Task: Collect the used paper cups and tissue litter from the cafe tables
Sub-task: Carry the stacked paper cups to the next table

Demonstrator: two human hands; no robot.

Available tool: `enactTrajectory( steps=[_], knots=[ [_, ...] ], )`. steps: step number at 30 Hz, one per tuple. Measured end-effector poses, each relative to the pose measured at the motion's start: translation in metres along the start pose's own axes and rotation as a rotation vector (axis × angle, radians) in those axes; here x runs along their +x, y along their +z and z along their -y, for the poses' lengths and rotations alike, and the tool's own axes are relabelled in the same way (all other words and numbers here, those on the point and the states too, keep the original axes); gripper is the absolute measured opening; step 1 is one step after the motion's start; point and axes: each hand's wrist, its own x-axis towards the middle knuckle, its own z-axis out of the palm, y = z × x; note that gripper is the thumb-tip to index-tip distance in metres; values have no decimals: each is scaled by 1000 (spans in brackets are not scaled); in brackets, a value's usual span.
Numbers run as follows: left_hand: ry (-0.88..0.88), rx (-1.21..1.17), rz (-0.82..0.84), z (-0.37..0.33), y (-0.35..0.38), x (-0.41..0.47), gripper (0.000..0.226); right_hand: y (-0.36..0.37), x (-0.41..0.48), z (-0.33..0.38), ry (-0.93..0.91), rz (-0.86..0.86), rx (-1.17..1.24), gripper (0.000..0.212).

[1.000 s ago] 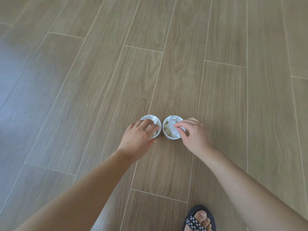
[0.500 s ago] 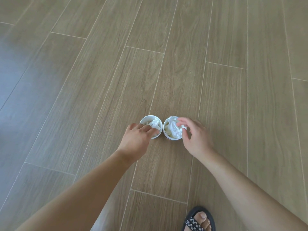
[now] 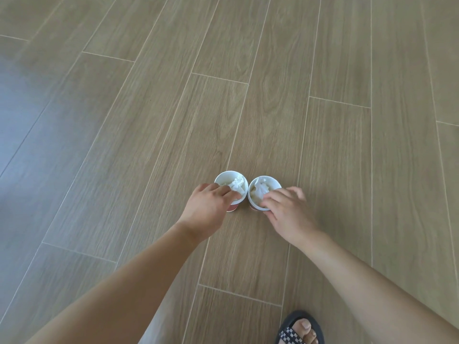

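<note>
Two white paper cups sit side by side in the middle of the view, with their rims almost touching. Both are seen from above, over a floor [image 3: 149, 120] of long wood-look boards. I cannot tell if the cups stand on the floor or are held just over it.

The left cup [image 3: 224, 179] has a ball of white tissue, the left tissue [image 3: 237, 185], inside it. The left hand [image 3: 206, 208] comes at it from the near side. Its fingers [image 3: 224, 190] curl over the near rim and dip into the cup, pinching the wall.

The right cup [image 3: 272, 182] holds the right tissue [image 3: 262, 191], which is also white and scrunched up. The right hand [image 3: 289, 211] holds this cup the same way. Its fingers [image 3: 275, 196] bend over the near rim and touch the tissue, and the thumb sits under the rim on the outside.

A little red shows low on the side of each cup. Too little of it shows to read any words or name.

Both arms are bare and reach forward from the bottom of the view. At the bottom right is a foot in a dark sandal [image 3: 290, 335] with a black-and-white checked strap.
</note>
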Motion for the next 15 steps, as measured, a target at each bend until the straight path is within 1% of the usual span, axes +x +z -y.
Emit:
enactTrajectory(
  steps=[2,4,6,8,10,15],
  knots=[
    [0,33,60,2,-6,4,38,-7,4,1,2,1,-16,23],
    [48,99,128,7,-21,11,45,-22,11,3,6,13,-25,21],
    [97,158,177,10,-50,19,42,-46,21,9,15,17,0,19],
    [132,146,160,9,-89,22,39,-79,34,22,25,5,13,21],
    [132,94,95,4,-134,17,38,-119,45,41,21,-14,20,23],
    [47,-13,37,-25,-274,-10,39,-250,66,95,3,-34,57,25]
  ],
)
